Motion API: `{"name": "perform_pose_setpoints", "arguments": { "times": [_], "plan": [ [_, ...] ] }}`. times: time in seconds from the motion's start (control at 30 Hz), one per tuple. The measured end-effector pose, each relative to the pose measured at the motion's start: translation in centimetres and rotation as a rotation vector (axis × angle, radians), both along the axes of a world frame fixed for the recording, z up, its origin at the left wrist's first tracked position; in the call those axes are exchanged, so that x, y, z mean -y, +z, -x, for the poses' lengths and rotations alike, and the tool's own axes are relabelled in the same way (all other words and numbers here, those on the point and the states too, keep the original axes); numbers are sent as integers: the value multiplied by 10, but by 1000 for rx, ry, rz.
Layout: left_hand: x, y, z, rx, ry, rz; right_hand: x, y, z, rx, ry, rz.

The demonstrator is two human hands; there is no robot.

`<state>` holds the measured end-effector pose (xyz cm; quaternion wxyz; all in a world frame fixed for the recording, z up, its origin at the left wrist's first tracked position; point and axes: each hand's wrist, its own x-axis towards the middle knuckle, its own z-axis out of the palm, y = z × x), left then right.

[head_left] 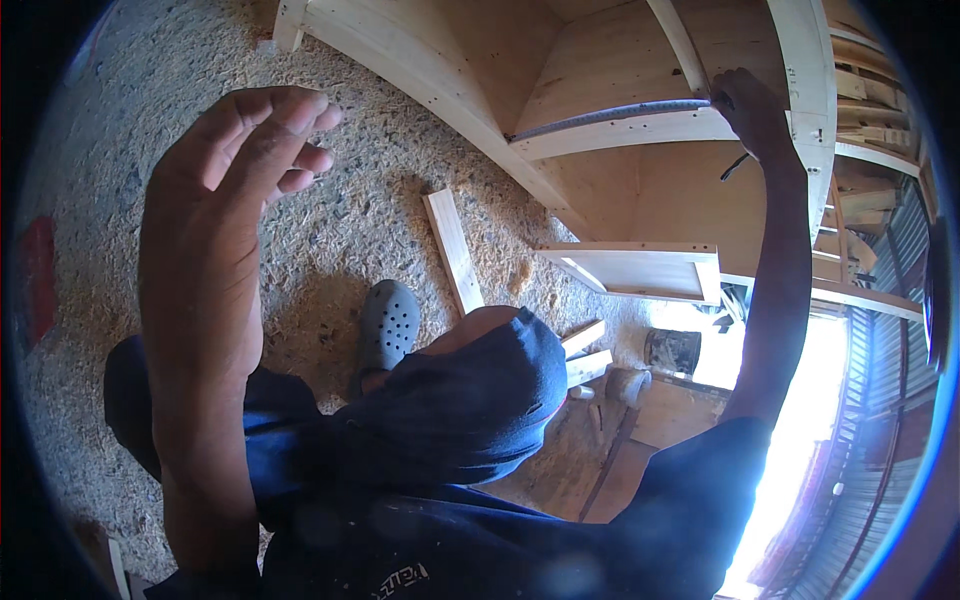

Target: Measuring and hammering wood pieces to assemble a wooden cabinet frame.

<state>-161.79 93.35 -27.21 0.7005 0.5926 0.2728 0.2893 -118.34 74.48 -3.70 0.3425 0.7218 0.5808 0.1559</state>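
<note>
My left hand (245, 145) is raised over the floor on the left, fingers loosely bent and apart, with nothing seen in it. At the upper right my right hand (745, 112) is closed at the end of a thin pale strip, which looks like a tape measure blade (610, 118). The blade lies along a wooden rail (625, 133) across the open wooden cabinet frame (400, 62). My fingers partly hide whatever part of the tape they grip. A thin upright batten (680, 45) meets the rail beside that hand.
Wood shavings cover the floor (330, 240). A loose board (455, 250) lies near my grey clog (388, 325). A framed wooden panel (640, 272) stands by the cabinet, with offcuts (587, 367) and a dark bucket (672, 350) beyond my knee. Timber (865, 110) is stacked at the right.
</note>
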Motion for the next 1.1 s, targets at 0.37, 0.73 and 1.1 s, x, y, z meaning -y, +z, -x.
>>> {"name": "perform_pose_setpoints", "arguments": {
  "times": [0.37, 0.73, 1.1],
  "plan": [
    [-1, -9, 1, -14, -17, -91, -4, -2, 1, 15, -26, 33],
    [0, -7, 0, -2, 5, -27, -5, -2, 6, 42, -68, 50],
    [-2, -13, 1, 41, 6, -23, 12, -11, 9, 314, 120, 173]
  ]
}}
